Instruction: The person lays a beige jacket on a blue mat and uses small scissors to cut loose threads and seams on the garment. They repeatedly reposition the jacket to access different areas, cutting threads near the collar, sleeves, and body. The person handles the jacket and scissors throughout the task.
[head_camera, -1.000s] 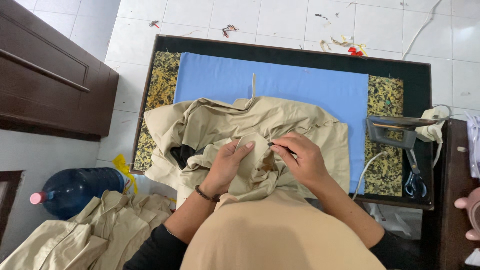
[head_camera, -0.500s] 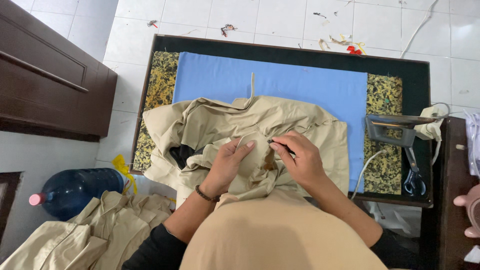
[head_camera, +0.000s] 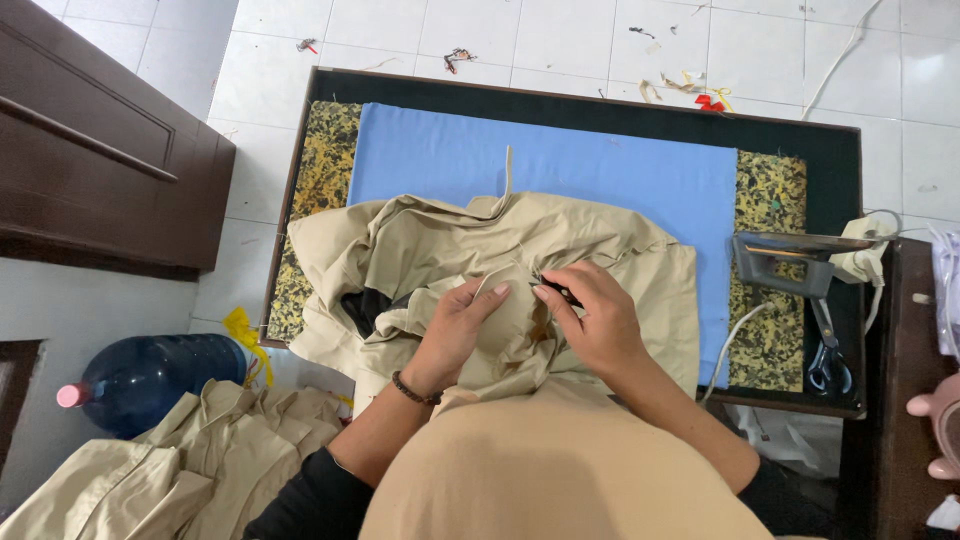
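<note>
Both hands on the khaki garment (head_camera: 430, 245), bunched on the blue cloth (head_camera: 600, 170) over the worktop (head_camera: 850, 160). Left hand (head_camera: 460, 325) fingers closed, pinching a fabric fold. Right hand (head_camera: 595, 320) fingers curled round a small dark tool (head_camera: 562, 292) at the seam. Iron (head_camera: 785, 262) and scissors (head_camera: 828, 355) sit to the right.

Bright, even daylight fills my view, soft enough that nothing throws a hard shadow. The white floor tiles (head_camera: 560, 30) shine palest near the top, without real glare. Under my hands only faint shade gathers in the folds of the beige cloth (head_camera: 430, 250). The centre is sharp: seams and creases read clearly. Straight edges of the tabletop (head_camera: 845, 190) bow a little toward the corners from the wide lens. The dark cabinet (head_camera: 90, 150) on my left keeps its detail.
</note>
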